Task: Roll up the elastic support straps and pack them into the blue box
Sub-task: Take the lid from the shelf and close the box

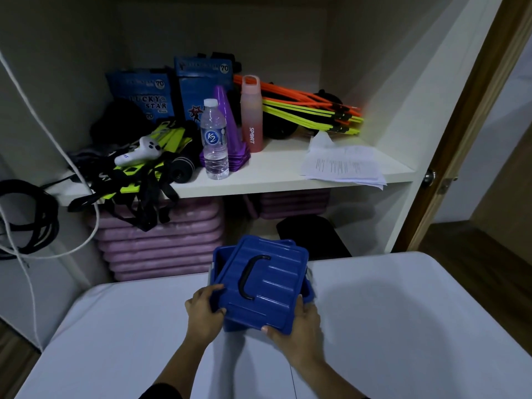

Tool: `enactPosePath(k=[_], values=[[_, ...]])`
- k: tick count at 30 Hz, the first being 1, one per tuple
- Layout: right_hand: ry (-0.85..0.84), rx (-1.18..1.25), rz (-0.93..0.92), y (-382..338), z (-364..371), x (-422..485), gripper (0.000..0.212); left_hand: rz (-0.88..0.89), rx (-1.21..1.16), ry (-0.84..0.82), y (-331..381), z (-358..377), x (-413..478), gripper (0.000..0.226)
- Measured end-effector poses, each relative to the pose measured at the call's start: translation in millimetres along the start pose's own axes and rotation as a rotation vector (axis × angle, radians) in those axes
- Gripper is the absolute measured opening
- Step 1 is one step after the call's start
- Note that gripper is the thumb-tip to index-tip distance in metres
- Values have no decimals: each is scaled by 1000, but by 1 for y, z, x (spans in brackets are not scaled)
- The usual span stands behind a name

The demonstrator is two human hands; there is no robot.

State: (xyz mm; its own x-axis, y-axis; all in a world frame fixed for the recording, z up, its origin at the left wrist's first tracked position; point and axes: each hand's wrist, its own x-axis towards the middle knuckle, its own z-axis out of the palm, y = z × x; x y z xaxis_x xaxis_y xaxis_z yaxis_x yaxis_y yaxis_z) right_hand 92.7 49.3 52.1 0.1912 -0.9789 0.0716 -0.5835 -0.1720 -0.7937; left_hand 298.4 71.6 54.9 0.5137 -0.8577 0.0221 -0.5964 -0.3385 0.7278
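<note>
The white counter (388, 326) spreads wide under the blue box (240, 322), which stands at its far edge, right in front of you. Beyond the blue box and above it runs a white cupboard shelf (276, 175). Below that shelf, just behind the blue box to the left, sits a stack of pink mats (161, 243). The straps (135, 180), a black and neon-yellow tangle, lie on the shelf up and to the left of the blue box, well apart from it, with some ends hanging over the shelf edge; none are rolled or packed yet. The lid (273, 289), blue with a black handle (250, 279), lies askew and tilted on top of the blue box, leaving its far left corner uncovered. Your left hand (203, 309) grips the blue box at its near left side, fingers (213, 290) curled over the edge. Your right hand (298, 321) holds the lid at its near right corner, thumb pressed on the rim. A clear water bottle (214, 139) stands on the shelf straight above the blue box.
</note>
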Motion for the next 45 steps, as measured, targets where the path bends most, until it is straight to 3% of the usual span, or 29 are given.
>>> enactPosePath(k=[6,10,12,15,26,32,45], values=[[127,-313,22,1,-12,43,76,-122,42,117,-3,1,18,58],[27,-407,-39,0,-14,90,75,-242,15,219,4,6,25,49],[-11,-430,-54,-2,-14,112,74,-252,-31,218,8,11,26,55],[-60,-431,-54,-1,-14,138,68,-227,-12,184,10,15,30,68],[-217,-408,-97,22,-6,169,66,-21,25,31,-5,2,86,54],[-189,-360,-68,38,0,162,64,-61,160,114,1,8,81,49],[-154,-249,2,46,9,143,67,-129,106,-30,-1,15,70,50]])
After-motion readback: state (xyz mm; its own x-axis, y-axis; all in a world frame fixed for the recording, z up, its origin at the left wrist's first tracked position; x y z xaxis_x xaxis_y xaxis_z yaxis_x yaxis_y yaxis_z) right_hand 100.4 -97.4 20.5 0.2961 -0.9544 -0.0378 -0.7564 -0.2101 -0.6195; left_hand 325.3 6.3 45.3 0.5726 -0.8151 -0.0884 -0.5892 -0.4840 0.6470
